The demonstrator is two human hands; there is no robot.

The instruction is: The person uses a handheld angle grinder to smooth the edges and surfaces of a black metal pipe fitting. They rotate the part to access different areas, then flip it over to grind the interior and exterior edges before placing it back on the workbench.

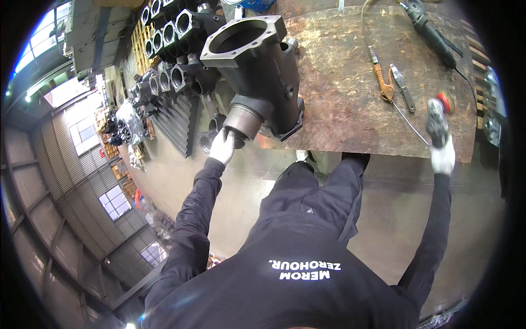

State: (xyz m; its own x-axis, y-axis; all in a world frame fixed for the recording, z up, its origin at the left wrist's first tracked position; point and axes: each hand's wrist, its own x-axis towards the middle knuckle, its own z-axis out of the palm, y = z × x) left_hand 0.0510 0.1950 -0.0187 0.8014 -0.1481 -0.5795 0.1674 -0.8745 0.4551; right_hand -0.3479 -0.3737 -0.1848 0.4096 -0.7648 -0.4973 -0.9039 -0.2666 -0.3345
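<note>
A large black cast metal housing (268, 82) stands at the left edge of the worktable, its wide flanged opening facing up. My left hand (222, 147), in a white glove, grips the rim of the housing's bare-metal round neck at the lower left. Out to the right, my gloved right hand (442, 158) is closed around a small dark disc sander (437, 123) with a red and orange disc at its far end. The sander is held over the table's right side, apart from the housing. My right fingers are partly hidden behind its body.
On the scuffed wooden tabletop (339, 93) lie an orange-handled blow gun (382, 79) with a hose, a grey-handled tool (402, 88) and a black corded grinder (430, 35). Several similar black castings (186, 24) stand at the far left, near dark metal bars (172, 120).
</note>
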